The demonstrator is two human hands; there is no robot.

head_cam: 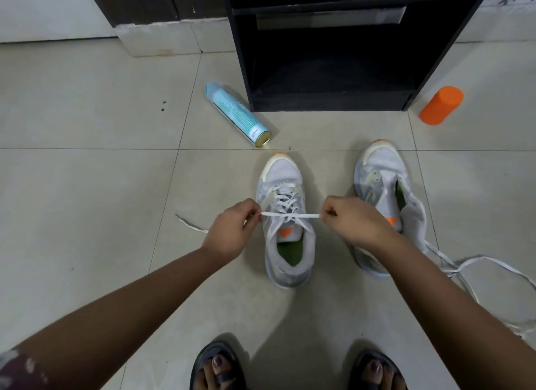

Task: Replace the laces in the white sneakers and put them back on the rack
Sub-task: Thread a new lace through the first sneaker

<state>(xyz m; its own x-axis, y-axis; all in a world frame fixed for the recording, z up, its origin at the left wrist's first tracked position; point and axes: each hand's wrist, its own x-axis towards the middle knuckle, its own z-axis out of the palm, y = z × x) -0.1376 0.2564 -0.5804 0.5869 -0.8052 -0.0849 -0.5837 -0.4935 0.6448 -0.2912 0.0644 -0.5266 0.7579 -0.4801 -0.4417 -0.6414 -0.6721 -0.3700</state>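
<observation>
A laced white sneaker [285,244] with orange accents stands on the tiled floor, toe pointing away from me. My left hand [232,230] pinches one end of its white lace [290,215], and my right hand [352,222] pinches the other end. The lace is stretched taut and level across the tongue between both hands. One lace tail trails left on the floor behind my left hand. The second white sneaker [380,186] stands to the right with its tongue open and no lace in its eyelets. A loose white lace [475,262] lies beside it.
A black shoe rack [333,99] stands straight ahead with a bare lower shelf. A light blue spray can [236,114] lies on the floor left of it. An orange cap [441,105] sits to its right. My sandalled feet [298,369] are at the bottom edge.
</observation>
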